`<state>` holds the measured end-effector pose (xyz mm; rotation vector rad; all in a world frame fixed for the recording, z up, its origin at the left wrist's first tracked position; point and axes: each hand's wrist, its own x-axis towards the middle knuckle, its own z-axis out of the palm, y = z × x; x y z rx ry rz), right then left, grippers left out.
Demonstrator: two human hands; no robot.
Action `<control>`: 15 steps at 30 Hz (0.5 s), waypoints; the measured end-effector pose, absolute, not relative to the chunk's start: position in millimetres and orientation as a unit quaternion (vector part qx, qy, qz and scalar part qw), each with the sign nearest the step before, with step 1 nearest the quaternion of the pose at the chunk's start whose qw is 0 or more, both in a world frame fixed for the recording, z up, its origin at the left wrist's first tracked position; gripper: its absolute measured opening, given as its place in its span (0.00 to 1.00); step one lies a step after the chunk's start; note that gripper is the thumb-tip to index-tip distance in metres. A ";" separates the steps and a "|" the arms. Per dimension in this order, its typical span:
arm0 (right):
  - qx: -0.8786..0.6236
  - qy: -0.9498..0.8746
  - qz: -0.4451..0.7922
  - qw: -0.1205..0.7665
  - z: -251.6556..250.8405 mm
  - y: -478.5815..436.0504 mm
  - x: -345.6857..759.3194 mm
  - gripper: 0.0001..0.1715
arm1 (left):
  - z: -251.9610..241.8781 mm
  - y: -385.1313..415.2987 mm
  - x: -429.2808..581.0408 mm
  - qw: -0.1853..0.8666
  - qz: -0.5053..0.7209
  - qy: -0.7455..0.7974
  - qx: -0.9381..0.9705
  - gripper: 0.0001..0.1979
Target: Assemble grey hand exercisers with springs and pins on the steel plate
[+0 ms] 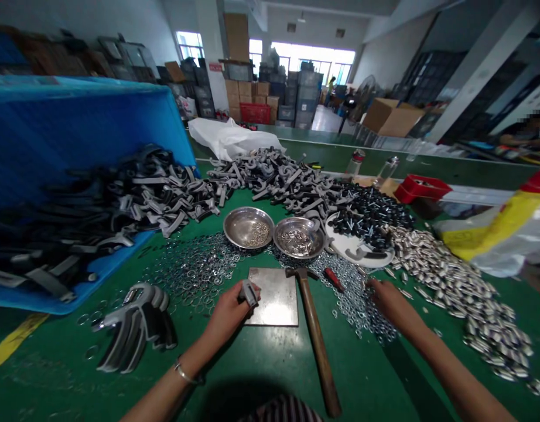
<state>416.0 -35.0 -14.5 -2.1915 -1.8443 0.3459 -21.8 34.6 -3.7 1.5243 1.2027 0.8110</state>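
My left hand (pixel 228 313) is closed around a grey handle-like metal part (pixel 249 292), held over the left side of a flat steel plate (pixel 276 302). My right hand (pixel 386 300) is over a spread of small nuts (pixel 362 308), its fingertips pinched together at the pile's upper right edge. Whatever sits between those fingers is too small to make out. A wooden-handled hammer (pixel 316 331) lies between the hands, its head touching the plate's upper right corner. Beside the hammer head lies a short red-handled tool (pixel 334 279).
Two steel bowls (pixel 229 231) with small parts stand behind the plate. Metal rings (pixel 200 266) lie to the left, silver cylinders (pixel 481 305) to the right. A blue crate (pixel 182 126) of grey-black handles, black-headed bolts (pixel 375 211) and a red box (pixel 421 186) surround the area. Several assembled handles (pixel 138 328) lie front left.
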 end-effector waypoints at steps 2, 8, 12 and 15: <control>-0.750 -0.634 0.126 0.140 -2.3 -26.0 412.1 0.14 | -1.1 27.0 -27.1 0.512 0.341 0.497 0.612 0.11; -0.772 -0.597 0.151 0.158 30.9 -9.2 437.7 0.22 | 2.1 19.8 -42.0 0.526 0.358 0.499 0.588 0.14; -0.820 -0.540 0.125 0.142 25.7 -28.9 462.3 0.12 | 2.7 11.8 -49.2 0.554 0.352 0.509 0.557 0.17; -0.830 -0.515 0.144 0.160 16.1 -44.3 462.4 0.14 | 7.2 6.2 -46.2 0.584 0.344 0.496 0.543 0.17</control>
